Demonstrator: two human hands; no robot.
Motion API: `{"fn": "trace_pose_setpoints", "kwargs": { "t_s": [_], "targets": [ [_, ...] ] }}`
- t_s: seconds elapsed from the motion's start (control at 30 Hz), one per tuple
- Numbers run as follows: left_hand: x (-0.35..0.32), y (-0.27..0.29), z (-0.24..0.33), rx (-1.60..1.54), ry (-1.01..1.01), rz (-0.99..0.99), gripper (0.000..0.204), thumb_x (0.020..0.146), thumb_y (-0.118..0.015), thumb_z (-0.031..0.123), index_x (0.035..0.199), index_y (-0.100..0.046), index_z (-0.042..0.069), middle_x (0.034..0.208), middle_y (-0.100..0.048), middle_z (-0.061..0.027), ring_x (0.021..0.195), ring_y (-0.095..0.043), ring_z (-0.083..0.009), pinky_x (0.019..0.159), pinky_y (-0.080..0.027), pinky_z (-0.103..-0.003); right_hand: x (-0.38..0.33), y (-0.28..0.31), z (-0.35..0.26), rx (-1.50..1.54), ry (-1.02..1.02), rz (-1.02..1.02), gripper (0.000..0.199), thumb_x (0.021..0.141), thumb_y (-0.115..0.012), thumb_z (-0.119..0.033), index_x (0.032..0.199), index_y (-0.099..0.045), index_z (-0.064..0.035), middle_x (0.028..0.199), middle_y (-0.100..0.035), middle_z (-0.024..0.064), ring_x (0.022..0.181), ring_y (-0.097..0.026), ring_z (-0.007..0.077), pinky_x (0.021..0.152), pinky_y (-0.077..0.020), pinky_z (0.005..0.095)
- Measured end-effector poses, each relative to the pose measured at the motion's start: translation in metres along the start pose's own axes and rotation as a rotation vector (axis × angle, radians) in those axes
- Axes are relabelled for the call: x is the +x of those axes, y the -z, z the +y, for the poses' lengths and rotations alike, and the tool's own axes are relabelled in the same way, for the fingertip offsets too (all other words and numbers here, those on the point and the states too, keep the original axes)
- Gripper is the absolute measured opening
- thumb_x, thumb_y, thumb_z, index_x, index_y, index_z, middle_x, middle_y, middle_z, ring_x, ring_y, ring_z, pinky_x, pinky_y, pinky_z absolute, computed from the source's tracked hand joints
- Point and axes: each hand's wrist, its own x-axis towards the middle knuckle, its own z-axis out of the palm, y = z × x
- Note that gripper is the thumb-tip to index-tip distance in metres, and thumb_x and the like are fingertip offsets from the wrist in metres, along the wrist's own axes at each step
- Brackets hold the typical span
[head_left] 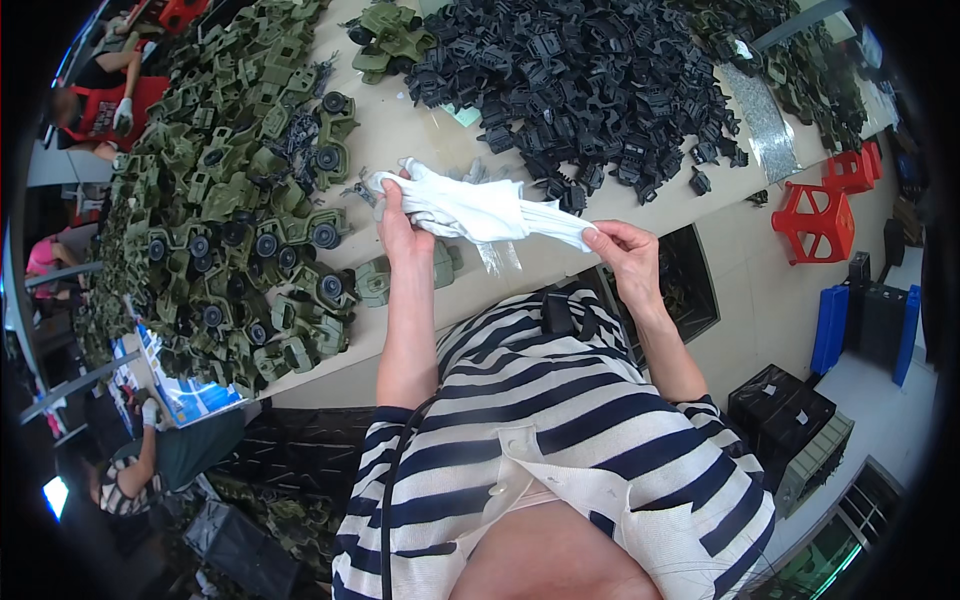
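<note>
Nearest: striped shirt [560, 400] is being worn, navy and white. White cloth [465, 207] is being held up in front of it, above the near edge of the table [425, 135]. Cloth is lying between the hands, being drawn out lengthwise left to right. Its bunched left end is being gripped by the left hand [402, 222], thumb on top. Its narrow right end is being pinched by the right hand [628, 252], between thumb and fingertips. Both hands are being kept busy by the one cloth.

Just below the cloth, a clear tape strip [502, 260] is showing at the near table edge. Right of the shirt, a black-covered crate [775, 395] is being marked by small white patches; any text too small to read.

Table's left side is being covered by green toy vehicles [235, 225], heaped. Left near corner: blue-and-white printed sheet [190, 385], print too blurred to read. Farther off, beyond the cloth, black plastic parts [600, 85] are being piled against each other. Far right, red stools [815, 225] are standing on the floor. Far left, a red apron [105, 110] is being worn by a co-worker; its marking isn't resolving.
</note>
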Motion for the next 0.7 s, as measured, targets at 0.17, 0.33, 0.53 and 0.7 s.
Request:
{"fn": "trace_pose_setpoints", "kwargs": {
  "t_s": [0.17, 0.33, 0.53, 0.7],
  "targets": [
    [0.0, -0.01, 0.001, 0.222, -0.154, -0.026, 0.026, 0.1, -0.057, 0.021, 0.118, -0.057, 0.002, 0.108, -0.065, -0.0098, 0.095, -0.066, -0.0203, 0.083, -0.057, -0.038, 0.013, 0.01, 0.019, 0.155, 0.013, -0.093, 0.019, 0.093, -0.067, -0.015, 0.105, -0.066, -0.0002, 0.094, -0.067, 0.0034, 0.087, -0.059, 0.0091, 0.082, -0.0459, 0.0244],
    [0.029, 0.012, 0.016, 0.209, -0.225, 0.157, 0.029, 0.101, -0.056, 0.022, 0.119, -0.057, -0.001, 0.108, -0.065, -0.0105, 0.095, -0.066, -0.0212, 0.082, -0.058, -0.038, 0.024, 0.022, 0.013, 0.454, 0.195, 0.034, 0.026, 0.099, -0.057, -0.017, 0.121, -0.052, -0.0047, 0.119, -0.062, 0.007, 0.113, -0.059, 0.0175, 0.102, -0.0443, 0.037],
    [0.061, 0.045, 0.051, 0.445, -0.242, 0.077, 0.038, 0.097, -0.062, 0.025, 0.124, -0.055, -0.001, 0.115, -0.064, -0.0112, 0.097, -0.067, -0.0219, 0.08, -0.058, -0.038, 0.034, 0.056, 0.005, 0.558, 0.101, -0.004, 0.028, 0.099, -0.056, -0.018, 0.124, -0.051, -0.0048, 0.121, -0.062, 0.0077, 0.114, -0.059, 0.0187, 0.101, -0.0452, 0.0368],
    [0.034, 0.029, 0.037, 0.996, -0.711, 0.015, 0.06, 0.088, -0.072, 0.023, 0.137, -0.047, -0.003, 0.131, -0.057, -0.0185, 0.118, -0.055, -0.0245, 0.097, -0.044, -0.035, 0.032, 0.041, -0.001, 0.728, 0.067, -0.106, 0.035, 0.1, -0.054, -0.021, 0.131, -0.05, -0.0044, 0.124, -0.061, 0.0089, 0.114, -0.059, 0.02, 0.099, -0.0461, 0.0365]
  ]
}}
